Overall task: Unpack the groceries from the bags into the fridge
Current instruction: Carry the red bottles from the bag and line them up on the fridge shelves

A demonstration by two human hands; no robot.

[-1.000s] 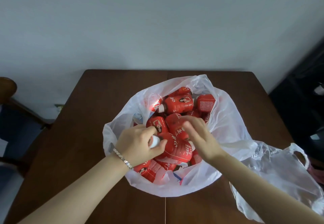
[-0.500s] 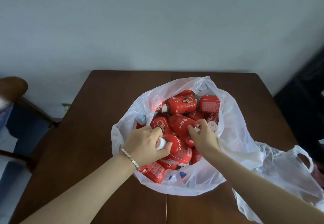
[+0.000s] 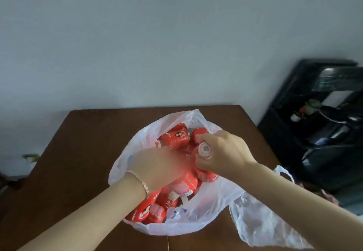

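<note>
**Visitor:** What is nearest to us?

**Onlooker:** Two bare forearms reach in from the near edge over a dark wooden surface (image 3: pixel 82 152). A white plastic bag (image 3: pixel 214 201) sits on it, mouth spread wide, probably so both hands can get in at once. It is heaped with small red bottles (image 3: pixel 174 138).

**Visitor:** And the hands?

**Onlooker:** The left hand (image 3: pixel 157 170), with a bracelet (image 3: pixel 140 180) at the wrist, is down among the bottles at the near left of the bag. It is blurred; it seems curled round a bottle (image 3: pixel 184 184) lying beneath it, but I cannot tell for certain. The right hand (image 3: pixel 225 152) is a little farther and to the right, fingers wrapped round another bottle (image 3: pixel 205 158) held upright, its white cap facing up, raised above the pile. I judge that is a grip for lifting out.

**Visitor:** Anything beyond?

**Onlooker:** A second, crumpled bag (image 3: pixel 261 225) lies at the near right. At the far right stands a dark open unit (image 3: pixel 324 133), its contents unclear. Behind everything is a plain wall.
</note>
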